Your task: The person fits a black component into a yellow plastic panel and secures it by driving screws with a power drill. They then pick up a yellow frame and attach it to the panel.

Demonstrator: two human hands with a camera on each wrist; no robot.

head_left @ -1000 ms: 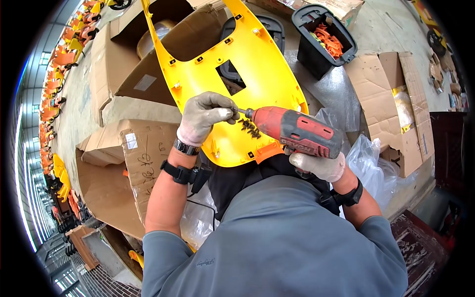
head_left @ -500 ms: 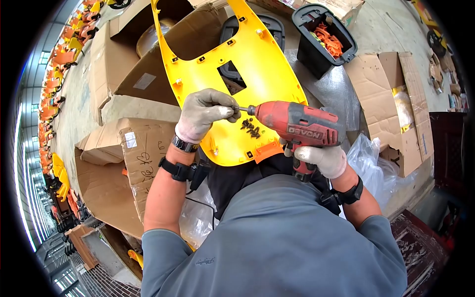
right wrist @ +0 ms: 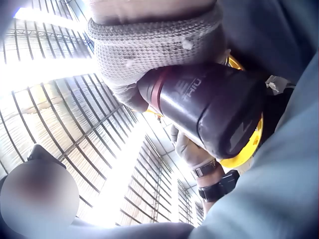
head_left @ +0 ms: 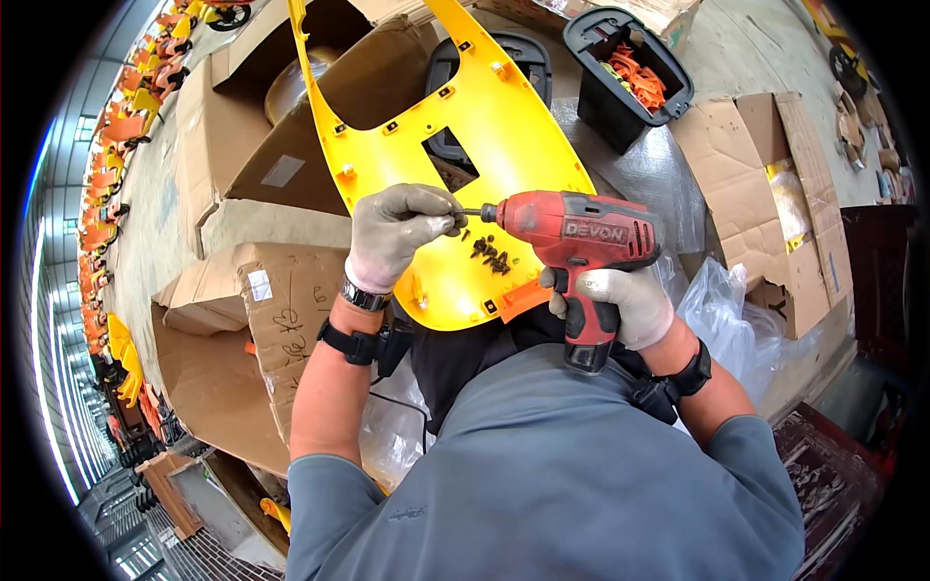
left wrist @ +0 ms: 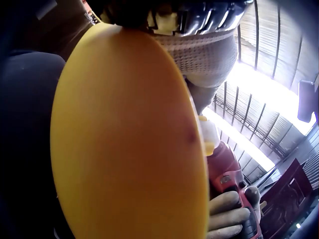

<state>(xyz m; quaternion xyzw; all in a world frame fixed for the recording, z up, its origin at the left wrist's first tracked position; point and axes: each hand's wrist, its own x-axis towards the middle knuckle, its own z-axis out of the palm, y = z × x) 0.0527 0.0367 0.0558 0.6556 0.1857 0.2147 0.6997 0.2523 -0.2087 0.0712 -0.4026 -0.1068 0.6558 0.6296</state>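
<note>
My right hand (head_left: 630, 302) grips the handle of a red and black DEVON cordless impact driver (head_left: 581, 230). The driver's thin bit (head_left: 472, 211) points left, to the fingertips of my gloved left hand (head_left: 395, 232). Thumb and forefinger of that hand pinch at the bit's tip; whatever small piece sits between them is hidden. Below both hands lies a yellow plastic panel (head_left: 523, 145) with a square cutout, on the lap. A small heap of dark screws (head_left: 492, 254) rests on it. In the right wrist view the driver's battery base (right wrist: 209, 109) fills the middle.
An orange piece (head_left: 521, 298) sits at the panel's near edge. Open cardboard boxes (head_left: 218, 339) stand on the left, another box (head_left: 756, 194) on the right. A black bin (head_left: 620, 121) with orange parts stands at the back. Clear plastic bags (head_left: 717, 300) lie to the right.
The driver has rolled in my right hand, so its side label and handle now face the camera. My left fingers remain at the bit's tip.
</note>
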